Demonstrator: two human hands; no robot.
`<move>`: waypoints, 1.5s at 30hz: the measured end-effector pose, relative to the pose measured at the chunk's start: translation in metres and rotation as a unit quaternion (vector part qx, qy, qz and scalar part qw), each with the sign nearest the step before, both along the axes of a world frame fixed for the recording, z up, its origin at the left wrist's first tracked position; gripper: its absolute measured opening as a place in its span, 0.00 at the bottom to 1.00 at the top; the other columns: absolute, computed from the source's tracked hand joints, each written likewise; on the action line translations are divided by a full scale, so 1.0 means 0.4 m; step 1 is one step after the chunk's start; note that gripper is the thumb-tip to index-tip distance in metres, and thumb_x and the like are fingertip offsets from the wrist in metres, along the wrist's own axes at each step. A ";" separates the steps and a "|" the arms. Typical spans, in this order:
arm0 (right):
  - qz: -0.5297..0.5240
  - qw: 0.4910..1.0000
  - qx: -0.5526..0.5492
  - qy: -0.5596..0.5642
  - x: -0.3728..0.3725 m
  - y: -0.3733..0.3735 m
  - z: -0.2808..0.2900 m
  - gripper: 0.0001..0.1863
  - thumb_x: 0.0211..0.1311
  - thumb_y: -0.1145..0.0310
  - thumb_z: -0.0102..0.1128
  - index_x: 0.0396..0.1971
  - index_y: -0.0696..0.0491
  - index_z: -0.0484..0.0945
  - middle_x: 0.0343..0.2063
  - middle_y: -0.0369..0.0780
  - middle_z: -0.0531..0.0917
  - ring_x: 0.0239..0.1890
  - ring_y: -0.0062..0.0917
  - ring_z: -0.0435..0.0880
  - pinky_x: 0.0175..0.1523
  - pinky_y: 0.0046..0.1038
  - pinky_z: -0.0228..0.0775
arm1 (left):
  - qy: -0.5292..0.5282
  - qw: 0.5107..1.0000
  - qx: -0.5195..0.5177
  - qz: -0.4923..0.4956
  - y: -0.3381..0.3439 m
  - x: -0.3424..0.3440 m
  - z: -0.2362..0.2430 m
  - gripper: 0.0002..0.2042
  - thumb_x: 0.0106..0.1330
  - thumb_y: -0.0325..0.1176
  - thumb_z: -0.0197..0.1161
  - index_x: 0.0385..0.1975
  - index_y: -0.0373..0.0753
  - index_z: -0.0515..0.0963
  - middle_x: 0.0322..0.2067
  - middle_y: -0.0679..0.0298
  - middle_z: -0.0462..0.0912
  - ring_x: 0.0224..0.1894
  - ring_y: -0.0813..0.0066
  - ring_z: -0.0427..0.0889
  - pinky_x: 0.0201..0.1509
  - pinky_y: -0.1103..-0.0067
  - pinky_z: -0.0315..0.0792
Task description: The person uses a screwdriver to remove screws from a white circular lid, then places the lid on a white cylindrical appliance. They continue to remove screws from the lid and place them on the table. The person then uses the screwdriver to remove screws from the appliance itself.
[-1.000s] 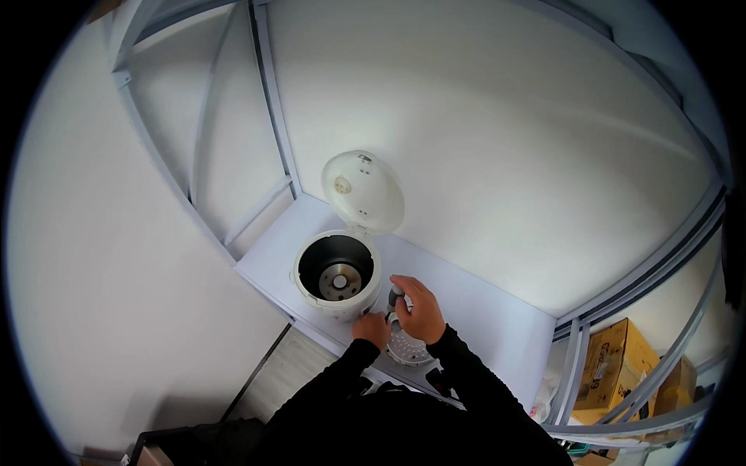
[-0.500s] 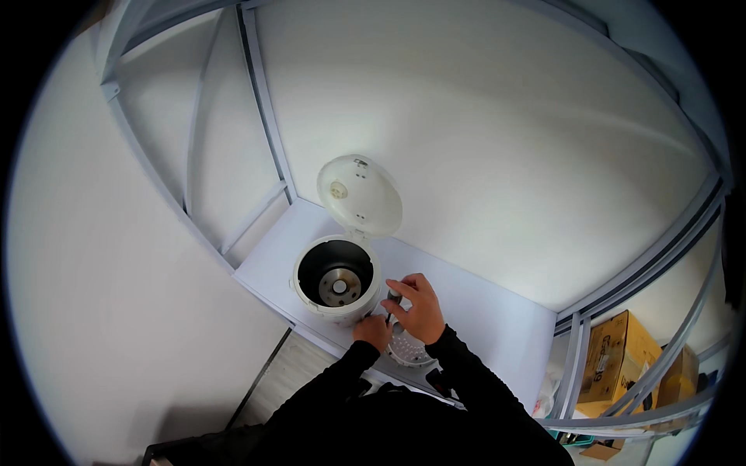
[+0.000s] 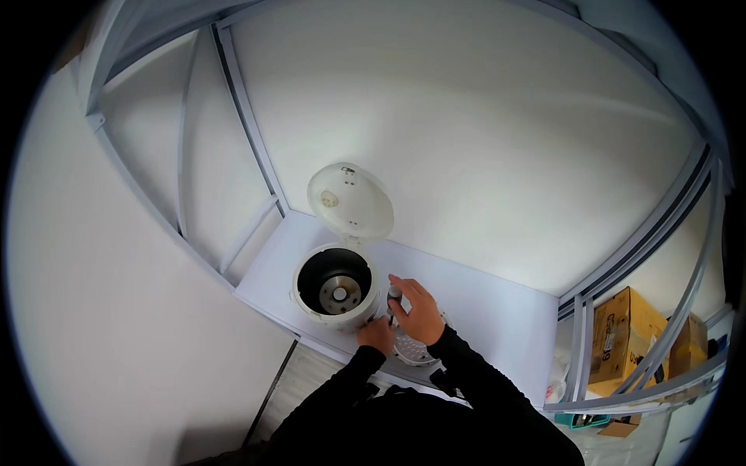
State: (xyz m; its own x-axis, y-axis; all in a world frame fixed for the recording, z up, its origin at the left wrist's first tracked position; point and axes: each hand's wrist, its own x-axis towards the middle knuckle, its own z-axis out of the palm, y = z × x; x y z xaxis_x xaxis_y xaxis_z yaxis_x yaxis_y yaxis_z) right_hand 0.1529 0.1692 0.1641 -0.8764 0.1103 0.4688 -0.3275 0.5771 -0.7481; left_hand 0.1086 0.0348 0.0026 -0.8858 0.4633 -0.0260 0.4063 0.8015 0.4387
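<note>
A white rice cooker [image 3: 336,314] stands open, its lid [image 3: 351,203] raised and a metal heating plate visible inside its dark cavity. Right of it lies a round perforated white part [image 3: 412,351], partly covered by my hands. My right hand [image 3: 420,314] grips the grey handle of an upright tool [image 3: 395,293] that looks like a screwdriver, with its thin dark shaft pointing down. My left hand [image 3: 376,335] is closed low beside the cooker's right side, at the bottom of that shaft; I cannot make out what its fingertips hold.
A pale worktop [image 3: 505,326] sits inside a grey metal frame [image 3: 247,116] with white back and side panels. At the right, outside the frame, are cardboard boxes [image 3: 622,342] and a teal bin [image 3: 583,419] below them.
The view has tilted slightly, shifting the surroundings. My right hand stays on the tool handle, its fingers slightly repositioned; my left hand remains low by the cooker.
</note>
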 end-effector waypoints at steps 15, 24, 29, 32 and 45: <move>-0.014 0.997 0.038 0.069 0.000 -0.023 -0.012 0.26 0.58 0.72 0.71 0.59 0.52 0.80 0.47 0.46 0.81 0.48 0.44 0.81 0.55 0.39 0.76 | 0.004 1.000 -0.011 -0.001 0.012 0.003 -0.015 0.12 0.72 0.44 0.60 0.44 0.42 0.78 0.41 0.58 0.87 0.44 0.55 0.88 0.47 0.58 0.80; -0.021 0.999 -0.018 0.039 0.012 -0.014 -0.021 0.27 0.60 0.72 0.70 0.61 0.53 0.78 0.51 0.48 0.82 0.51 0.45 0.83 0.56 0.38 0.76 | 0.020 1.000 -0.009 0.006 0.013 0.010 -0.019 0.10 0.74 0.42 0.58 0.44 0.43 0.76 0.42 0.59 0.86 0.44 0.57 0.89 0.44 0.60 0.82; -0.022 0.998 0.048 0.045 0.016 -0.023 0.006 0.27 0.62 0.72 0.69 0.62 0.52 0.76 0.48 0.47 0.83 0.50 0.45 0.83 0.55 0.40 0.77 | 0.049 0.998 -0.048 0.003 0.012 0.001 -0.046 0.10 0.74 0.42 0.58 0.43 0.43 0.76 0.42 0.60 0.85 0.42 0.57 0.89 0.42 0.62 0.83; -0.034 0.998 0.053 0.003 0.021 -0.012 0.004 0.28 0.63 0.75 0.66 0.65 0.52 0.74 0.48 0.47 0.84 0.49 0.46 0.84 0.54 0.40 0.77 | 0.024 0.999 -0.045 0.014 0.019 0.010 -0.009 0.10 0.73 0.42 0.58 0.43 0.42 0.77 0.42 0.60 0.85 0.41 0.58 0.90 0.42 0.62 0.83; -0.058 0.997 0.027 0.036 0.008 0.028 0.013 0.29 0.65 0.77 0.65 0.66 0.54 0.71 0.48 0.49 0.84 0.48 0.46 0.84 0.54 0.38 0.77 | 0.040 0.999 -0.015 0.011 0.004 0.020 0.016 0.08 0.73 0.39 0.56 0.43 0.43 0.76 0.39 0.60 0.86 0.39 0.54 0.89 0.42 0.61 0.82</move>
State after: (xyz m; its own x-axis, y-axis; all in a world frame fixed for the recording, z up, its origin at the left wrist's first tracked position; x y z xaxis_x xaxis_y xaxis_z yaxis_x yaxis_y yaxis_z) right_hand 0.1559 0.1805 0.1693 -0.8230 0.1819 0.5382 -0.3081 0.6530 -0.6919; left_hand 0.1165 0.0362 0.0089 -0.8958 0.4433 0.0318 0.4208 0.8230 0.3816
